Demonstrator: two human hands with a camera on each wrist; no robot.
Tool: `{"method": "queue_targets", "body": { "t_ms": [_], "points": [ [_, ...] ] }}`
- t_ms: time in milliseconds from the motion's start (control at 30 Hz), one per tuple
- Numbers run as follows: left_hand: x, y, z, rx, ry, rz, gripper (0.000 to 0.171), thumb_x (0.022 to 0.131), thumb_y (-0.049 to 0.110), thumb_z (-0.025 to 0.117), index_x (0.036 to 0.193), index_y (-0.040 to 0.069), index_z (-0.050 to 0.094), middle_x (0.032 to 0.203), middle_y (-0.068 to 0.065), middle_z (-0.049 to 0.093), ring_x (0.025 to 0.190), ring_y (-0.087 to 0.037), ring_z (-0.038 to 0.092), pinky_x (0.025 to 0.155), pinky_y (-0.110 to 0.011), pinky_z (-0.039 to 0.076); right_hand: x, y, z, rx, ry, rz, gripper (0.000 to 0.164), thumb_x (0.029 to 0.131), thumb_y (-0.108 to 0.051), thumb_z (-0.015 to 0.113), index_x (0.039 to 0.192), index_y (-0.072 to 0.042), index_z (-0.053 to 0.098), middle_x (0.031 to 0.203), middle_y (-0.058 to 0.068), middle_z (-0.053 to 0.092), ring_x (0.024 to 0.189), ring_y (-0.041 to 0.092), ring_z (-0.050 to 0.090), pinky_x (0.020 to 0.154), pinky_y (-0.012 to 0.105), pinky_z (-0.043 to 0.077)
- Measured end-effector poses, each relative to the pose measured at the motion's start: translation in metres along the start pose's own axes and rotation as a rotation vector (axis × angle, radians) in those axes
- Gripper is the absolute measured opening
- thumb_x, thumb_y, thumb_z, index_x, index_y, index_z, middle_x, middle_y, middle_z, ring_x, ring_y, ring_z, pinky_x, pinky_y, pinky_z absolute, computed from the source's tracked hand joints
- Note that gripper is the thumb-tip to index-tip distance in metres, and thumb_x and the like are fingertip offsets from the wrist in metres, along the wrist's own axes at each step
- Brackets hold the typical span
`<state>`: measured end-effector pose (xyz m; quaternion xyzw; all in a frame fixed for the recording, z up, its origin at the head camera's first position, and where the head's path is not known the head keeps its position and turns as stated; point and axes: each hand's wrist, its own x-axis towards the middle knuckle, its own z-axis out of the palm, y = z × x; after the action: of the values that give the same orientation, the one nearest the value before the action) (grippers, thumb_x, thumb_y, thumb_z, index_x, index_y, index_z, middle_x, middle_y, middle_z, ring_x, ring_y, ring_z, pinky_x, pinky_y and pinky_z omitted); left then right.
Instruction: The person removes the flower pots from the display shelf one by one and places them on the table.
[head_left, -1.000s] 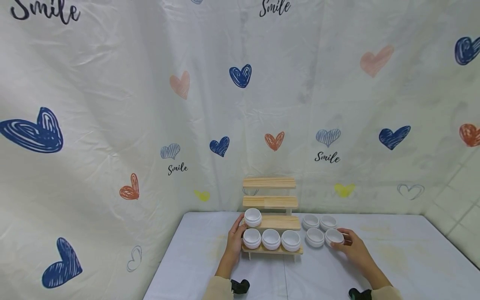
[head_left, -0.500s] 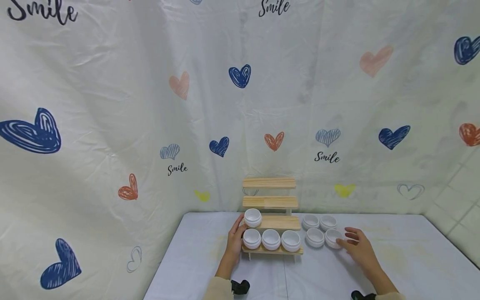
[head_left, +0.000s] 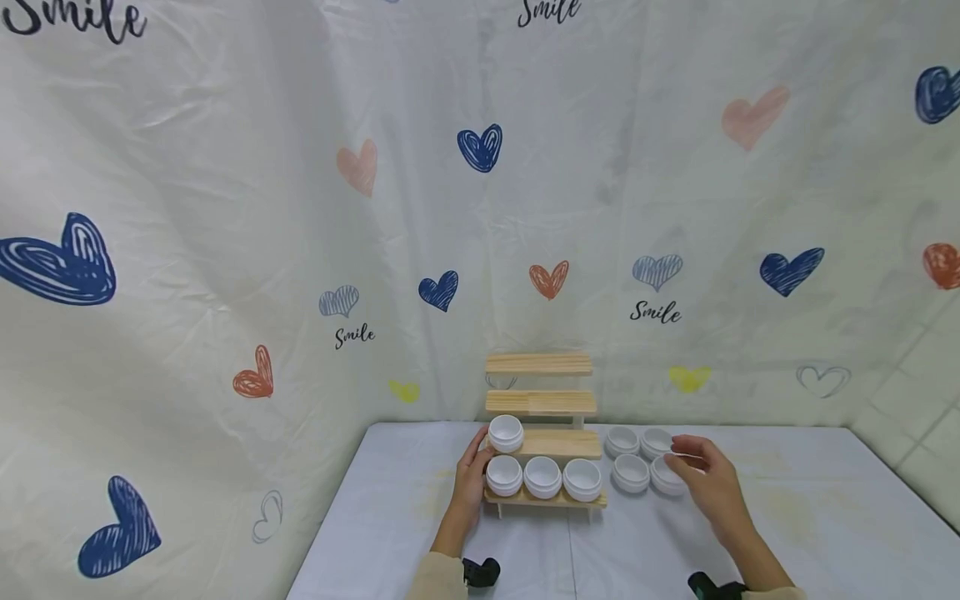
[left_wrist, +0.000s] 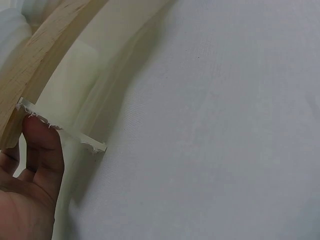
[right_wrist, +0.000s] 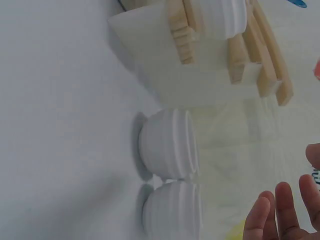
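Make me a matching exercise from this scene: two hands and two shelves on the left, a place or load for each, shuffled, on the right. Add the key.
1. left hand
2. right hand
3. lowest shelf
4. second-lowest shelf

A. bears three white cups
B. by the four white cups on the table
C. bears one white cup
D. grips the wooden stand

Pairs: 1-D, 2-B, 3-A, 4-C

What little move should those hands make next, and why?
Perhaps the right hand should pinch the front right cup of the four off the stand: it is close by, apparently holding nothing; the second shelf from the bottom has bare room beside its lone cup, and the left hand grips the wooden stand.
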<state>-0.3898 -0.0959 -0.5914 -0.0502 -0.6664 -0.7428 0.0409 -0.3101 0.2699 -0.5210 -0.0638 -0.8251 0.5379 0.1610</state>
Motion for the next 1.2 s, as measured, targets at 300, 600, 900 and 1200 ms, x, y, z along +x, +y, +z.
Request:
{"method": "queue_targets", "body": {
  "t_ms": [300,600,900,1200],
  "points": [
    [0.0,0.0,-0.001,-0.002,-0.007,0.01,0.052,0.104,0.028,0.05,0.156,0.024,0.045,0.163,-0.005,0.042,0.153,-0.032,0.029,0.123,-0.058,0.024,-0.008,-0.034,0.021,-0.024,-0.079,-0.086,0.037,0.099,-0.027,0.068,0.129,-0.006,0.06,0.125,0.013,0.066,0.094,-0.009,0.054,0.08,0.016,0.048],
    [0.0,0.0,-0.002,0.001,-0.005,0.004,0.051,0.104,0.028,0.051,0.155,0.026,0.046,0.162,-0.005,0.042,0.152,-0.031,0.032,0.121,-0.056,0.027,-0.014,-0.056,0.049,0.038,-0.197,-0.127,0.033,0.098,-0.019,0.068,0.127,-0.004,0.062,0.121,0.015,0.067,0.098,0.001,0.058,0.082,0.02,0.05],
    [0.0,-0.001,-0.001,0.004,0.0,-0.01,0.051,0.104,0.031,0.052,0.155,0.028,0.047,0.163,-0.004,0.042,0.151,-0.031,0.033,0.119,-0.056,0.03,-0.015,-0.074,0.075,0.049,-0.254,-0.179,0.03,0.096,-0.019,0.071,0.123,-0.005,0.065,0.117,0.012,0.068,0.101,0.011,0.061,0.085,0.022,0.05],
    [-0.001,0.0,-0.001,0.033,-0.002,-0.006,0.051,0.104,0.032,0.05,0.155,0.026,0.046,0.161,-0.006,0.044,0.143,-0.027,0.043,0.108,-0.041,0.042,-0.016,-0.09,0.097,0.051,-0.312,-0.156,0.03,0.095,-0.019,0.072,0.122,-0.008,0.064,0.119,0.013,0.067,0.106,0.017,0.062,0.09,0.027,0.05]
  ]
}}
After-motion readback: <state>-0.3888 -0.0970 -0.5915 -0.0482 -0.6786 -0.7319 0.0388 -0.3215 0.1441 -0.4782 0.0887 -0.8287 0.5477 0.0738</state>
